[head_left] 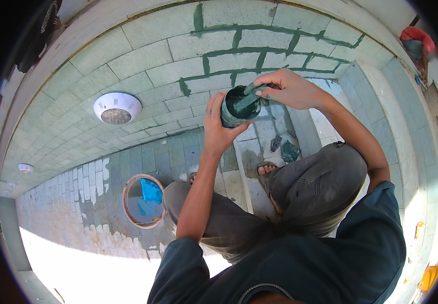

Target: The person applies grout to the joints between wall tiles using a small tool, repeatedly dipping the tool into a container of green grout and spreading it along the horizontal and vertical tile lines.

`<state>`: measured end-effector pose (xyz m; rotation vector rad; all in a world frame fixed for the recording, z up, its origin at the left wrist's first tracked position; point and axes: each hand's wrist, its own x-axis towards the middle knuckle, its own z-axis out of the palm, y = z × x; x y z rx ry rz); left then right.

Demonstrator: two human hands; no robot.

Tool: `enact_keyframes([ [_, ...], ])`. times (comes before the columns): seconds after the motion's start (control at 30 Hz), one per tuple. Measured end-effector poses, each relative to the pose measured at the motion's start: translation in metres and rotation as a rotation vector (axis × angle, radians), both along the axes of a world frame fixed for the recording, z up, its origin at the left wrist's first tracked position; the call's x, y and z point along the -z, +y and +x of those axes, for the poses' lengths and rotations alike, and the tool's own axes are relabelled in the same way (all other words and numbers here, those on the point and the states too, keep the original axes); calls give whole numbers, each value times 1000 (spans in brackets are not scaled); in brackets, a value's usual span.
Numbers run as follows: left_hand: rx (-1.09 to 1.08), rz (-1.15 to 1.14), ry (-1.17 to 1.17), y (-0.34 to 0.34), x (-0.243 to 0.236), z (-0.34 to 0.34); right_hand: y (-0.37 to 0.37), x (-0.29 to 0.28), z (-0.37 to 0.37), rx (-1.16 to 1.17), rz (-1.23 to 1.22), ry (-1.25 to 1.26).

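My left hand (219, 121) is wrapped round a cylindrical container (235, 117) smeared and partly filled with dark green paste. My right hand (285, 91) pinches a small green-coated tool (247, 101), which reaches down into the container; its exact shape is hard to make out under the paste. Just beyond them, the pale tiled wall (198, 45) has thick dark green lines smeared along many of its joints. Below my hands, a green lump (290, 151) and a small dark object (275, 143) lie on the tiled step near my right sandalled foot.
A round basin (128, 200) of water with blue cloth stands left of my knee. Round white light fittings (117, 109) line the wall. Tiled steps (404, 152) rise at the right. Another person (415, 43) in red is at upper right. Bright sunlight covers the lower-left floor.
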<state>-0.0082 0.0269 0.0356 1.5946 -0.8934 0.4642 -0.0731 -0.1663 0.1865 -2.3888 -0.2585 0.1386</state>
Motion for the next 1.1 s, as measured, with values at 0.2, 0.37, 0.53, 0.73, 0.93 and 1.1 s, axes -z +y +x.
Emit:
enact_keyframes([
  [0.2, -38, -37, 170, 0, 9, 5, -11, -11, -7, 248, 530, 161],
  [0.37, -54, -49, 230, 0, 17, 9, -40, 5, -6, 317, 905, 192],
  [0.53, -47, -48, 310, 6, 23, 10, -60, 11, -8, 449, 1046, 137],
  [0.73, -31, -53, 327, 11, 18, 10, -73, 7, -8, 527, 1039, 24],
  [0.93, -43, -73, 346, 5, 24, 14, -92, 3, 16, 618, 817, -155],
  [1.1, -20, -123, 367, -3, 18, 17, -115, 15, 45, 762, 434, -497],
])
